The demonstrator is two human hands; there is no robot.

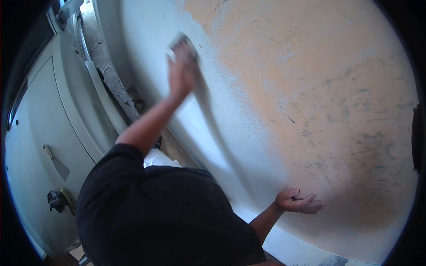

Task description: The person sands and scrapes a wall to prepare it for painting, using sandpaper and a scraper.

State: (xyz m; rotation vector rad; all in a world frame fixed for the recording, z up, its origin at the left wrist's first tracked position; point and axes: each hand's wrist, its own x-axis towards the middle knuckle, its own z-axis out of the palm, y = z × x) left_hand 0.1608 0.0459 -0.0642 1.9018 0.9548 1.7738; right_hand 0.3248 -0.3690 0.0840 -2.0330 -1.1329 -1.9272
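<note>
Left hand [182, 71], at eleven o'clock, fingers clamped on a small pale sanding block [179, 45] against the white-and-orange plastered wall [310, 88]; right hand [298, 201], at five o'clock, fingers loosely curled, empty.

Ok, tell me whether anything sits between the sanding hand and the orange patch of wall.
Nothing visible does. The left hand presses a small pale sanding block on the white plastered wall, and the stretch to the bare orange patch is plain wall. The right hand hangs lower, apart.

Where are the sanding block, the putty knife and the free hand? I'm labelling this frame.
sanding block [179, 44]: head view, on its pale end above the fingers.
putty knife [59, 166]: head view, on its blade.
right hand [299, 201]: head view, on the palm.
</note>
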